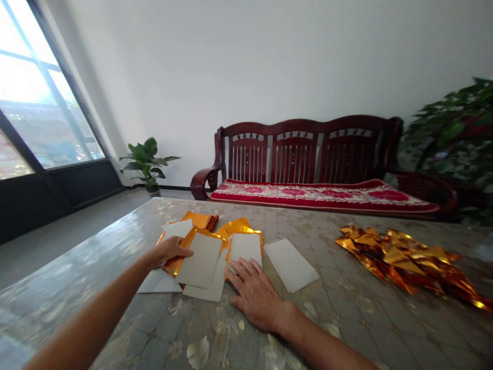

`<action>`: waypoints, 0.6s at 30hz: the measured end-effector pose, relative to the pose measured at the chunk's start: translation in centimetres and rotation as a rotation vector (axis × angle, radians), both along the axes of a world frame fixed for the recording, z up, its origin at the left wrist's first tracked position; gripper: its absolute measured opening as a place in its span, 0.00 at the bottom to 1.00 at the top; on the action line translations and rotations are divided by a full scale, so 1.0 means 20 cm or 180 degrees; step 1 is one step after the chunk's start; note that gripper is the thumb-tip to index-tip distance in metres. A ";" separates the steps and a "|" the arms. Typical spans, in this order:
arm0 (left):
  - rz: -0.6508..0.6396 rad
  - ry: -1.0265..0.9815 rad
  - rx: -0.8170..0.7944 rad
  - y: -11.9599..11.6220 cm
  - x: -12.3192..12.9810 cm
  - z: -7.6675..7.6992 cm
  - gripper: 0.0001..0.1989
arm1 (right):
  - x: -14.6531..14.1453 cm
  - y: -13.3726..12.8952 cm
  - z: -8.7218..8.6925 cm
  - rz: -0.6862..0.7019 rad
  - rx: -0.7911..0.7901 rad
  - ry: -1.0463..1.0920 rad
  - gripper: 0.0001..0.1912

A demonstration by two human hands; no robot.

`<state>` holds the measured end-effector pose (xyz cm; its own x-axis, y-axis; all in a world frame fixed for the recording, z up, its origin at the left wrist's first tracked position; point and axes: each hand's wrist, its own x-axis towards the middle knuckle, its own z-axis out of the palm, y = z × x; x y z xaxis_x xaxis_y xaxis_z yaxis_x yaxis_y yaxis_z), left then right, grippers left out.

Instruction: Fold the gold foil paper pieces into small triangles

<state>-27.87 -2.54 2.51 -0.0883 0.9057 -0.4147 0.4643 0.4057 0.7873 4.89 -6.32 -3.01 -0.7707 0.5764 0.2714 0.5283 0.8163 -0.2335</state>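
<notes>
My left hand (pixel 171 252) is closed at the left side of a stack of gold foil paper (pixel 184 246). Its thumb rests on a pale grey sheet (pixel 200 259) lying on top; the other fingers are partly hidden. My right hand (pixel 256 295) lies flat with fingers spread, its fingertips on the lower part of a white sheet (pixel 245 246) backed by gold foil. Loose white sheets lie under and around both hands, one being a tilted white sheet (pixel 291 265) to the right. More gold foil sheets (pixel 198 220) are piled just beyond my left hand.
A heap of folded gold foil pieces (pixel 400 257) spreads over the table's right side. A clear patterned cover lies on the table (pixel 192 339). Behind it stands a dark wooden bench (pixel 295 154) with a red cushion, between a potted plant (pixel 148 159) and a leafy plant (pixel 458 133).
</notes>
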 end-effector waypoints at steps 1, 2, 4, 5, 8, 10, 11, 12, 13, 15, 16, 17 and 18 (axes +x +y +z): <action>-0.0040 -0.0396 -0.0025 -0.02 0.02 -0.01 0.28 | 0.00 0.00 0.01 0.0043 -0.0039 -0.0078 0.30; -0.0107 -0.0681 -0.0050 -0.04 0.05 -0.01 0.29 | 0.00 0.00 0.02 0.0090 -0.0079 -0.0141 0.29; -0.0216 -0.1094 -0.0123 -0.09 0.12 -0.03 0.31 | -0.01 0.00 0.04 0.0158 -0.0140 -0.0199 0.28; -0.0254 -0.1235 -0.0108 -0.11 0.16 -0.04 0.32 | -0.01 -0.01 0.05 0.0180 -0.0159 -0.0203 0.28; -0.0147 -0.1375 0.0231 -0.16 0.27 -0.07 0.35 | -0.03 -0.02 0.06 0.0168 -0.0163 -0.0181 0.29; -0.0014 -0.1374 0.0401 -0.18 0.32 -0.08 0.35 | -0.03 -0.02 0.06 0.0114 -0.0128 -0.0136 0.28; 0.0031 -0.1368 0.0452 -0.18 0.32 -0.07 0.35 | -0.04 -0.03 0.06 0.0078 -0.0106 -0.0095 0.28; 0.0064 -0.1357 0.0488 -0.17 0.31 -0.06 0.34 | -0.04 -0.03 0.06 0.0042 -0.0088 -0.0046 0.28; 0.0112 -0.1341 0.0533 -0.16 0.29 -0.03 0.34 | -0.04 -0.03 0.05 0.0004 -0.0083 0.0008 0.28; 0.0408 -0.1217 0.0675 -0.11 0.20 0.04 0.32 | -0.03 -0.02 0.04 -0.0057 -0.0115 0.0100 0.28; 0.0624 -0.1131 0.0764 -0.08 0.14 0.09 0.31 | -0.03 -0.02 0.04 -0.0075 -0.0146 0.0126 0.27; 0.0839 -0.1043 0.0875 -0.05 0.08 0.13 0.29 | -0.02 -0.02 0.03 -0.0085 -0.0178 0.0142 0.26; 0.1047 -0.0942 0.1011 -0.02 0.02 0.17 0.27 | -0.02 -0.02 0.03 -0.0091 -0.0204 0.0152 0.25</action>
<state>-27.40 -2.84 5.91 -0.3092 0.9347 -0.1752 0.0930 0.2131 0.9726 4.51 -6.66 -2.44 -0.7409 0.6153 0.2694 0.5381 0.7837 -0.3102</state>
